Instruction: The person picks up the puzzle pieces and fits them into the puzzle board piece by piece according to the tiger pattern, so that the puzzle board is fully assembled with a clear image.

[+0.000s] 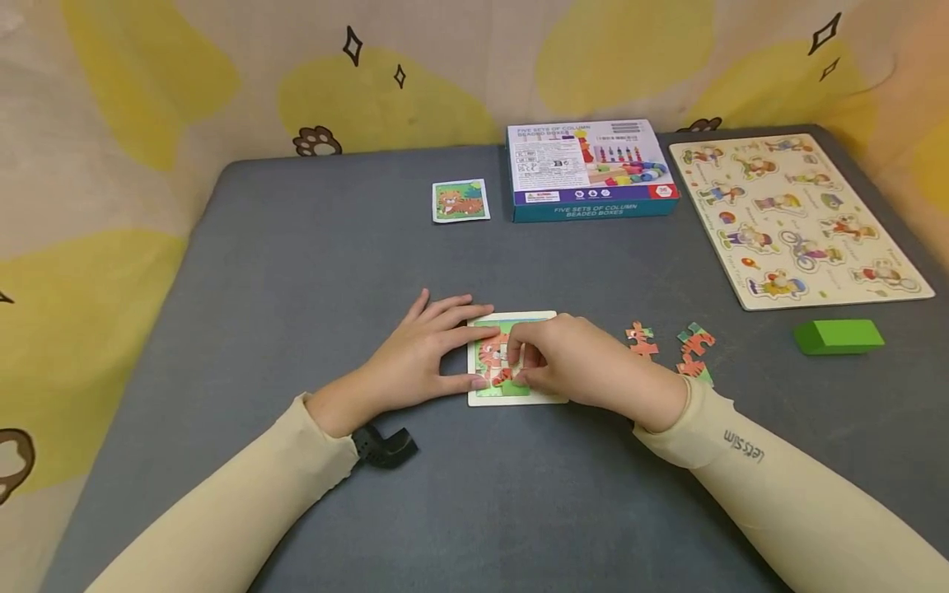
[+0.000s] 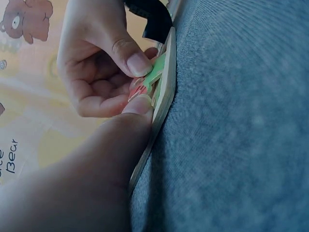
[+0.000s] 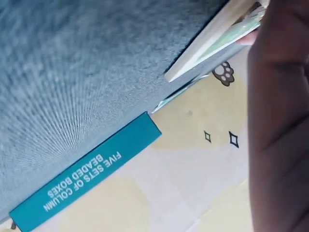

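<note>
A small jigsaw puzzle in a pale wooden tray (image 1: 485, 401) lies between the hands, its picture orange and green. My left hand (image 1: 426, 350) rests on the tray's left side with fingers spread; in the left wrist view its thumb (image 2: 137, 105) presses at the near edge. My right hand (image 1: 593, 362) comes over the right side and pinches a green and red puzzle piece (image 2: 155, 71) between thumb and fingers. That piece sits tilted against the tray. The right hand covers part of the picture.
Loose puzzle pieces (image 1: 641, 339) and more pieces (image 1: 694, 350) lie to the right. Farther right are a green block (image 1: 839, 337) and a figure puzzle board (image 1: 808, 206). A picture card (image 1: 460, 201) and a teal beaded-set box (image 1: 593, 173) stand at the back.
</note>
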{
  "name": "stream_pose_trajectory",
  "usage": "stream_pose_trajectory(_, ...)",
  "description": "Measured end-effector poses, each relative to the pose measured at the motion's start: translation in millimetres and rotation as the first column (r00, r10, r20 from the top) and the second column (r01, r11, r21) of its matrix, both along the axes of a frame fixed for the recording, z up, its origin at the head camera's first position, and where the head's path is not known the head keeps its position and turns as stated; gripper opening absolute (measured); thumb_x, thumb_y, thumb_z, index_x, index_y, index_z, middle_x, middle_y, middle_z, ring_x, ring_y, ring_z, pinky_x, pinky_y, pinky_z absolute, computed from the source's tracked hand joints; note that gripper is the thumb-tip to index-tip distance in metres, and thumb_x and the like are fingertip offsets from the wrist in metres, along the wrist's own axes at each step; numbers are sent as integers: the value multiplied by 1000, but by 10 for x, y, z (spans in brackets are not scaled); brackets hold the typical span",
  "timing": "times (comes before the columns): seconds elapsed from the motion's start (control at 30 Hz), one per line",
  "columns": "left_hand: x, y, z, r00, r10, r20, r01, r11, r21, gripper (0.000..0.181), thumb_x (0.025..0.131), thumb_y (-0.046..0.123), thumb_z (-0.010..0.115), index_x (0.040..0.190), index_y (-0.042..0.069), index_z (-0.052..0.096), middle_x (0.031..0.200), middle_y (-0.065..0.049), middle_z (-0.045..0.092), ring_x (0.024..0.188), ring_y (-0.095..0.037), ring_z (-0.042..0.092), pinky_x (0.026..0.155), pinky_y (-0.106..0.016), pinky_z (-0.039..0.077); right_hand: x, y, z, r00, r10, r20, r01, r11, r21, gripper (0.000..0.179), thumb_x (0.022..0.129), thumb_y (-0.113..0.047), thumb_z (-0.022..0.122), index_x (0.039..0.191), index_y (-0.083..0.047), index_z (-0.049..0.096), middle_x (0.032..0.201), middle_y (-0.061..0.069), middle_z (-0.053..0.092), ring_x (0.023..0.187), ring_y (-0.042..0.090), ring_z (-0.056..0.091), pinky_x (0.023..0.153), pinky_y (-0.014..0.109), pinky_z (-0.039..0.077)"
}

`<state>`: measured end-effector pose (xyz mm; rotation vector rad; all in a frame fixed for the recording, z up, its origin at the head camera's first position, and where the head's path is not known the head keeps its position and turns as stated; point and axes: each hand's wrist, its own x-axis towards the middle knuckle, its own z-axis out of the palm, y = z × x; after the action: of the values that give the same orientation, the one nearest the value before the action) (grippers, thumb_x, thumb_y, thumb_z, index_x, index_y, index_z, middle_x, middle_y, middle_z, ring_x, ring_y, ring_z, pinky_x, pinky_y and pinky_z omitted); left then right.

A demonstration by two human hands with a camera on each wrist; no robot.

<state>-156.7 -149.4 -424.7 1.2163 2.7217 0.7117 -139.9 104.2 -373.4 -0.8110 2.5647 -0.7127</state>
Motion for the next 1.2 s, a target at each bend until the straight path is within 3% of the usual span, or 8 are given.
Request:
stream_pose_trajectory(0.2,-1,0,-17,1000,3,-3,-3,1000,3,65,90,44,83,148,22,63,163,5,44,155,-23,29,123,-66,3,85,-62,4,992,12,-129,1,994,105,18,87,-15,87,90,-17,70,81,-5,58,63,13,51,58,29,42)
stream_pose_trajectory(0.43,-5,3,-13,1000,0,-11,0,1000,1,65,91,44,83,149,23,62,163,5,43,155,-23,28,123,-67,3,138,-73,20,969,88,-232,-49,985,168,13,87,-17,88,96,-16,79,90,-4,64,68,14,58,62,31,52)
stream_pose_trajectory(0.57,-1,3,-9,1000,0,-3,0,1000,2,65,91,44,83,149,22,62,163,4,43,155,-24,28,123,-66,3,127,-73,19,973,83,-215,-49,986,159,16,86,-17,88,99,-16,79,88,-4,62,65,12,56,60,30,50)
stream_pose_trajectory(0.73,8,0,-5,1000,2,6,-2,1000,2,66,91,44,83,149,22,62,164,4,43,155,-24,28,123,-66,2,78,-49,13,983,98,-156,-86,993,81,17,86,-13,88,97,-15,76,81,-5,53,63,10,49,57,27,42)
stream_pose_trajectory(0.83,7,0,-7,1000,4,2,-4,1000,1,66,91,44,83,149,22,62,164,5,42,155,-23,27,123,-66,2,33,-2,32,987,114,-112,-112,993,28,11,89,-9,84,92,-15,74,83,-5,55,66,10,50,61,28,43)
stream_pose_trajectory(1.0,-4,6,-13,1000,2,-7,-2,1000,-1,66,91,46,83,149,23,62,164,5,42,155,-23,27,123,-66,3,-49,69,127,999,31,-22,-31,1000,-2,5,99,-9,74,99,-12,69,82,-5,66,71,11,59,66,32,50)
stream_pose_trajectory(1.2,-11,11,-7,1000,0,-5,0,1000,-8,67,91,49,81,150,23,61,164,5,42,156,-23,27,123,-66,2,-113,141,177,997,5,-79,-9,999,-50,7,94,-6,80,99,-11,76,83,-3,65,72,15,57,65,33,49)
